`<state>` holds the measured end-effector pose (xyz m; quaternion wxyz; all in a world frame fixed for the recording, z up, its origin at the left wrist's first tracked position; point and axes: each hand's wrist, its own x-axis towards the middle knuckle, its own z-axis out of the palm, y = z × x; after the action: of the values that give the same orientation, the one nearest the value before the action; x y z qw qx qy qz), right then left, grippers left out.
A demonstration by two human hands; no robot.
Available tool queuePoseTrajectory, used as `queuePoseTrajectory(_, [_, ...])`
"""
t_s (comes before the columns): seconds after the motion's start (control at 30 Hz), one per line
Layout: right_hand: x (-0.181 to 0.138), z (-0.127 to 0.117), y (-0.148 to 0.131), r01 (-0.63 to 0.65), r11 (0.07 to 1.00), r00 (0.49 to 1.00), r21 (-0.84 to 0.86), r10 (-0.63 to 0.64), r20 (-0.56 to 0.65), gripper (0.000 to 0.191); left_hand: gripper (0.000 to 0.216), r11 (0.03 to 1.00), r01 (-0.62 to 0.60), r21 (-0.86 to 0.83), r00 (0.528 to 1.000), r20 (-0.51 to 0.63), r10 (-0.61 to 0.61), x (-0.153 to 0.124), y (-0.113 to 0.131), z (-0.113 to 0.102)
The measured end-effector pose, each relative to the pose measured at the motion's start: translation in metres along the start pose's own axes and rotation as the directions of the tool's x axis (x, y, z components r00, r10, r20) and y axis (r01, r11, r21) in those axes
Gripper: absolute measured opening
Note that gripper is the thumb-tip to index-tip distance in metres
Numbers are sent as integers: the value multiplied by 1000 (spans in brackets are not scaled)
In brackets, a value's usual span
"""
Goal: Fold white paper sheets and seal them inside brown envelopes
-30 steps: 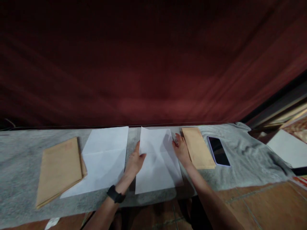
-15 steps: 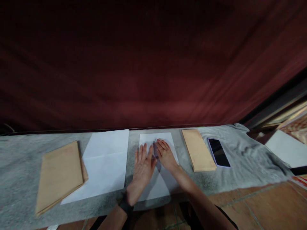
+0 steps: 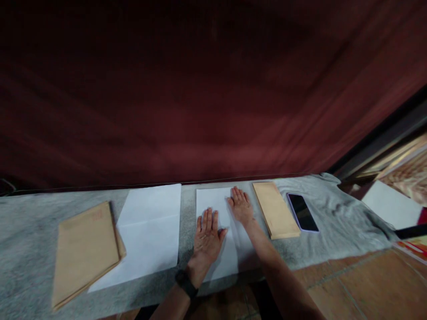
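Note:
A white sheet of paper (image 3: 216, 195) lies flat in front of me on the grey cloth. My left hand (image 3: 207, 238), with a dark band at the wrist, rests palm down on its left part, fingers stretched out and thumb apart. Higher up, near the paper's far right corner, my right hand (image 3: 242, 206) also lies flat with its fingers extended. Neither hand grips anything. Parts of the sheet are covered by the hands and the right forearm.
On the left, larger white sheets (image 3: 150, 226) with a crease lie partly under brown envelopes (image 3: 86, 251). A stack of narrow tan envelopes (image 3: 276, 209) and a phone (image 3: 303, 213) lie to the right. Behind the grey cloth (image 3: 336, 222) hangs a dark red curtain (image 3: 213, 111).
My right hand has slid right, toward the paper's far right edge. My left hand has shifted slightly right and nearer to me. The hands are now farther apart.

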<state>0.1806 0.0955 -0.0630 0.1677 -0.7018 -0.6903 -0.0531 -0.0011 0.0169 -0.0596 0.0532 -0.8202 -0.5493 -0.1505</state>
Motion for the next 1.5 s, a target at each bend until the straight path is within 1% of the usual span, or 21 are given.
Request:
queuePoseTrajectory(0.1, [-1,-3,12,-31,999,999,-31,30,-15,55,62,1000,13,-15,999,40,-12,8,-5,-1])
queuePoseTrajectory(0.2, [-3,-7,8,-32,999,999,-14,31,-26,54,58,999,25,-41,999,46,-23,26,-11,-5])
queuePoseTrajectory(0.27, [-2,-9,-3,24,999,999,32,-23,-22,53,56,998,10,-60,999,34,-8,41,-14,-6])
queuePoseTrajectory(0.3, [-2,-10,-10,70,996,998,63,-69,-13,52,55,998,1,-68,999,32,2,48,-16,-5])
queuePoseTrajectory(0.4, [2,-9,-30,180,973,983,143,-184,18,49,55,997,-7,-81,998,56,12,67,-22,0])
queuePoseTrajectory(0.47, [4,-7,-39,196,968,978,160,-204,41,48,55,997,0,-82,997,80,7,76,-25,4])
queuePoseTrajectory(0.57, [9,-3,-43,149,979,986,141,-158,58,47,54,998,16,-61,995,104,-10,85,-26,9])
queuePoseTrajectory(0.67, [11,-1,-37,90,990,994,111,-97,60,49,54,997,73,-17,994,88,-71,91,-25,12])
queuePoseTrajectory(0.8, [9,0,-20,19,998,999,52,-22,44,56,58,983,184,-9,983,28,-184,94,-27,18])
queuePoseTrajectory(0.9, [5,-3,-2,-8,1000,1000,24,8,22,58,60,974,225,-12,974,5,-225,93,-36,20])
queuePoseTrajectory(1.03, [-4,-10,14,-37,999,999,29,37,-2,58,61,964,266,-1,964,-23,-266,89,-43,14])
queuePoseTrajectory(1.1, [-14,-16,10,-47,998,999,50,48,-14,57,61,960,279,1,959,-50,-279,83,-36,8])
queuePoseTrajectory(1.13, [-22,-19,6,-38,997,999,68,39,-21,57,61,964,265,-4,963,-54,-265,78,-30,5])
queuePoseTrajectory(1.17, [-32,-22,-1,-13,996,1000,90,16,-26,57,61,972,234,-15,971,-48,-235,71,-23,2])
queuePoseTrajectory(1.23, [-58,-27,-15,81,986,996,143,-76,-37,56,59,991,123,-55,992,3,-123,51,-6,-1])
queuePoseTrajectory(1.27, [-72,-30,-21,133,977,991,166,-129,-35,55,58,995,68,-79,997,35,-65,39,2,-2])
queuePoseTrajectory(1.33, [-101,-35,-29,202,960,979,192,-200,-28,54,56,995,13,-101,997,78,-5,12,11,-4])
queuePoseTrajectory(1.4, [-122,-40,-29,260,945,965,199,-262,-16,54,55,994,-44,-105,995,89,53,-11,13,-8])
queuePoseTrajectory(1.5, [-137,-50,-18,314,927,945,203,-326,23,58,54,989,-114,-93,988,91,123,-31,7,-18])
